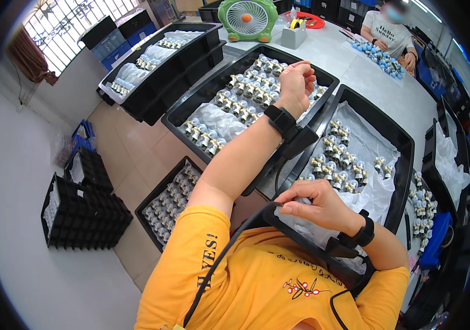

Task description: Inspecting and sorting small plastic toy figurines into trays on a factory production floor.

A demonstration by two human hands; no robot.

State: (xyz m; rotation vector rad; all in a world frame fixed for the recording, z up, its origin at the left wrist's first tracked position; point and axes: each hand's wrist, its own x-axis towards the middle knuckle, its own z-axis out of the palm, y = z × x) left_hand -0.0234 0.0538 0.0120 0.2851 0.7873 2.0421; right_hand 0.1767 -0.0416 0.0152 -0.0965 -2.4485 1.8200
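My left hand (296,87) is raised over the far black tray (175,118), its fingers curled in; whatever they hold, if anything, is hidden. Rows of small figurines (240,107) with clear domes, gold-coloured parts and dark bases fill that tray, partly covered by white sheeting (218,118). Closer to my body, my right hand (323,206) has thumb and forefinger pinched together at the near left corner of a second black tray (405,148). What the pinch contains cannot be made out. More figurines (337,159) stand on white sheeting in this tray.
A filled tray (182,187) sits low at left, near stacked black crates (86,214). Further trays (163,82) stand far left. A green fan (247,21) and tape dispenser (293,37) are at the back. Across the table, a person (387,33) handles blue pieces (381,59). Loose figurines (423,212) lie right.
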